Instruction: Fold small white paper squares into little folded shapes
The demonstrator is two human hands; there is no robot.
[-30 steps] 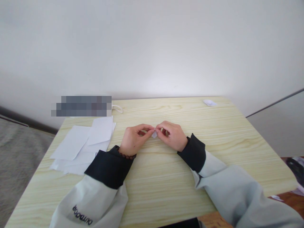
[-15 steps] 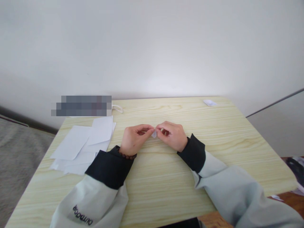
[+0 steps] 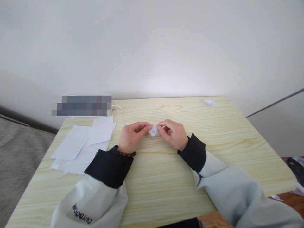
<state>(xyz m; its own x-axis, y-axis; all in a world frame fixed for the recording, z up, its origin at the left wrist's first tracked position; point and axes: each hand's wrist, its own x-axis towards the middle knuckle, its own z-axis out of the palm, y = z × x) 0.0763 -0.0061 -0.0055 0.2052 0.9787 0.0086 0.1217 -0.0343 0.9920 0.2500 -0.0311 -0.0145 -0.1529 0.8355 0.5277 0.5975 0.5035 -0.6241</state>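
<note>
Currently small folded paper (image 3: 154, 130) sits between my hands: left hand (image 3: 131, 138) fingers pinch its left end, right hand (image 3: 174, 135) fingers its right.

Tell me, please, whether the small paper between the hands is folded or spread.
Folded: small paper shows creased flaps, pinched by left hand and right hand.

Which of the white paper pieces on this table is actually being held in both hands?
The tiny folded piece, pinched between the left hand and right hand. The flat sheets and the far-corner scrap lie untouched.
</note>
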